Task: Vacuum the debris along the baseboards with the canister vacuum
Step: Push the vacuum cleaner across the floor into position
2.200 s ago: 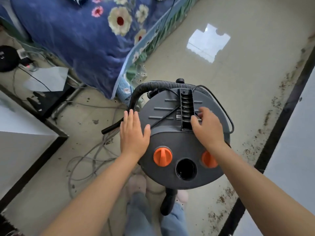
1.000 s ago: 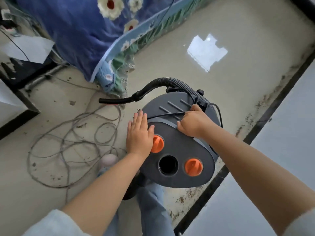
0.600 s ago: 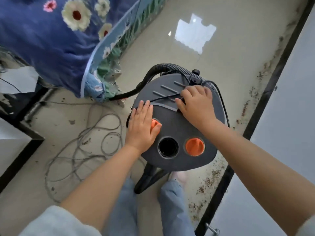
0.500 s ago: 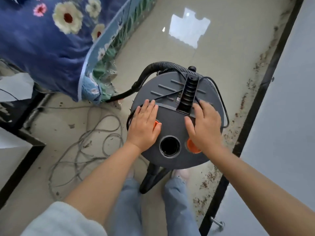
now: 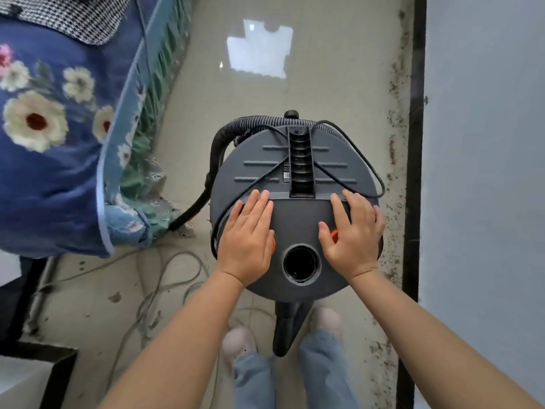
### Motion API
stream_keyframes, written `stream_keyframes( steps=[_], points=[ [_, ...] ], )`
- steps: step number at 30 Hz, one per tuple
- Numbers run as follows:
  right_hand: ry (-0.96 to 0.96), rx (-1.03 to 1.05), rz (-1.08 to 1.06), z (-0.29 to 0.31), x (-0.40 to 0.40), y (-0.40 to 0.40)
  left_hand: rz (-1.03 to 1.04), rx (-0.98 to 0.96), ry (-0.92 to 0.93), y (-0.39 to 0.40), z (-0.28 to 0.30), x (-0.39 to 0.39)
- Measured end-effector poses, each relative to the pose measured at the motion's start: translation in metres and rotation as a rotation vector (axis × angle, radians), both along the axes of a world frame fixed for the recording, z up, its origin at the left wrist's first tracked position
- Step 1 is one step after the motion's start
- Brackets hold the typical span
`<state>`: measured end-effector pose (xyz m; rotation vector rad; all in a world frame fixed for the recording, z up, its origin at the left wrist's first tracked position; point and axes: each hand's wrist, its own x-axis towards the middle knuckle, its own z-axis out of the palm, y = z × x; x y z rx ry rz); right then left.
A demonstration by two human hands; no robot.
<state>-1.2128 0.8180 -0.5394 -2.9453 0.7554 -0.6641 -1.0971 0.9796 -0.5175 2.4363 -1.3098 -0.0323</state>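
Observation:
The grey canister vacuum (image 5: 295,169) stands on the tiled floor right in front of my feet, its round top facing me with a black ribbed handle and an open round port (image 5: 301,263). My left hand (image 5: 246,242) rests flat on the lid's left side, covering an orange knob. My right hand (image 5: 352,239) lies flat on the lid's right side over the other orange knob. A black ribbed hose (image 5: 219,143) curves off the canister's far left. Brown debris (image 5: 393,119) lies scattered along the black baseboard (image 5: 414,143) at the right.
A bed with a blue floral cover (image 5: 59,128) fills the left. Loose grey cable (image 5: 165,278) lies coiled on the floor at left. The vacuum's black cord (image 5: 374,172) drapes over the lid. A grey wall (image 5: 483,172) runs along the right.
My right hand let go of the handle and came to lie flat over the right orange knob. The canister has turned square to the baseboard, and my view shifted with it.

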Motion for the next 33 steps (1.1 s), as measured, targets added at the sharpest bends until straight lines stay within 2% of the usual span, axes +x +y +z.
stream_keyframes(
  steps=[5,8,10,15,18,33],
  points=[
    [-0.064,0.008,-0.013,-0.002,0.077,-0.058,0.097,-0.077,-0.003,-0.062,0.002,0.071],
    [-0.081,-0.008,-0.008,-0.004,0.111,-0.078,0.273,-0.134,0.111,-0.096,0.005,0.094],
    [-0.117,-0.005,-0.026,-0.005,0.14,-0.101,0.314,-0.131,0.017,-0.125,0.002,0.115],
    [-0.129,0.033,-0.01,-0.001,0.203,-0.155,0.238,0.001,-0.246,-0.178,-0.004,0.173],
    [-0.145,0.029,0.02,0.0,0.242,-0.189,0.24,0.046,-0.276,-0.212,-0.004,0.21],
    [-0.223,0.009,0.048,-0.008,0.449,-0.327,0.226,-0.029,-0.363,-0.344,-0.009,0.416]
  ],
)
